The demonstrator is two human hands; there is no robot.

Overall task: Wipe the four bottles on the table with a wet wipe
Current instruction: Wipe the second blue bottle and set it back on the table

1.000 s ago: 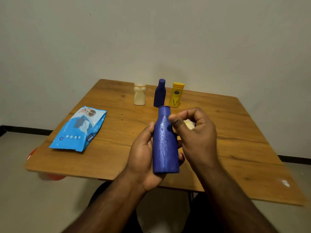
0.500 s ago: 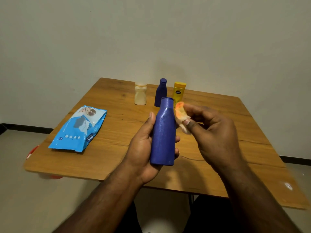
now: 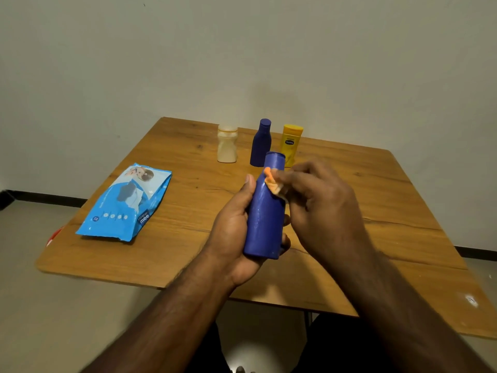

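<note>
The left hand (image 3: 236, 232) grips a large blue bottle (image 3: 266, 211) and holds it upright above the near part of the wooden counter (image 3: 390, 200). Its thumb lies up the bottle's left side and the tips of its curled fingers (image 3: 285, 242) show past the right side near the base. The bottle's front carries small droplets.

The right hand (image 3: 322, 208) pinches a crumpled wet wipe (image 3: 273, 183), orange and pale, between thumb and fingertips. Half a second ago the wipe was held just off the bottle's right shoulder, clear of it; now it is pressed against the front of the bottle at the shoulder, just below the cap. A second ago the right hand was curled round the neck with the wipe mostly hidden behind it. The left hand's grip on the bottle looks the same across all three moments, and the bottle has stayed upright.

Three more bottles stand in a row at the far side of the counter, unmoved: a cream bottle (image 3: 227, 144) on the left, a small dark blue bottle (image 3: 260, 144) in the middle and a yellow bottle (image 3: 291, 140) on the right, partly hidden behind the held bottle's cap. A blue pack of wipes (image 3: 126, 203) lies flat on the left part of the counter, well apart from the hands, where it lay before.
</note>
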